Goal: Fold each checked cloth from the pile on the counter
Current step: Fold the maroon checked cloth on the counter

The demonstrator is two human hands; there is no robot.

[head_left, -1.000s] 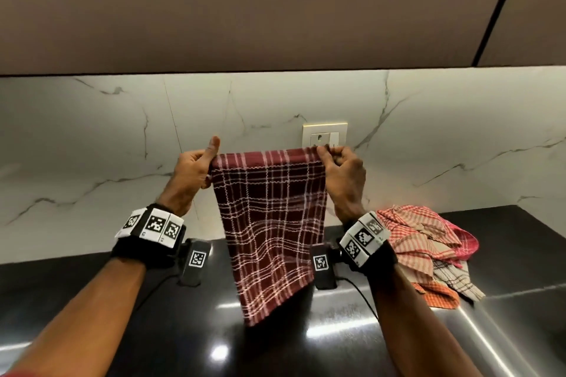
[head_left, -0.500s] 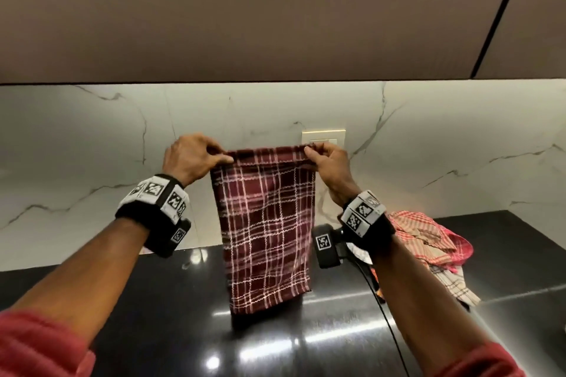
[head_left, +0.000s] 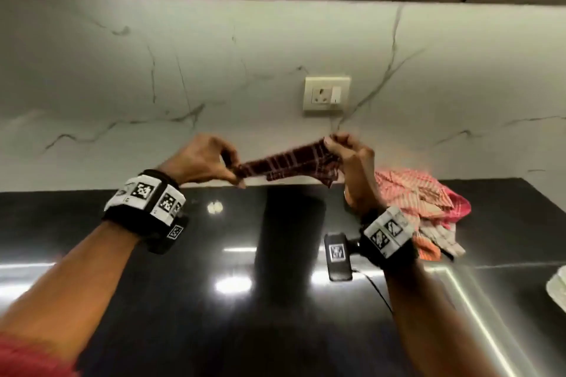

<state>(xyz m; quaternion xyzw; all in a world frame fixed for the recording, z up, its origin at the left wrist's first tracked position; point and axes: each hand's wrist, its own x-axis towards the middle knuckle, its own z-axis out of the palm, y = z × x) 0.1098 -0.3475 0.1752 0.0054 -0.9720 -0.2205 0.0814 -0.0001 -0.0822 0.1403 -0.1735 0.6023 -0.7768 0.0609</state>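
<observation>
A dark red checked cloth is stretched almost level in the air above the back of the black counter, and it looks blurred. My left hand pinches its left end. My right hand grips its right end, a little higher. The pile of checked cloths, pink, red and orange, lies on the counter just right of my right wrist.
A marble wall with a socket plate stands behind the counter, and cabinets hang overhead. Tagged bands sit on both wrists, with a cable trailing from the right one. A pale object shows at the right edge.
The cloth hung down flat from both hands before; now it is swung up nearly level and bunched between them. Both hands have dropped lower, toward the counter.
</observation>
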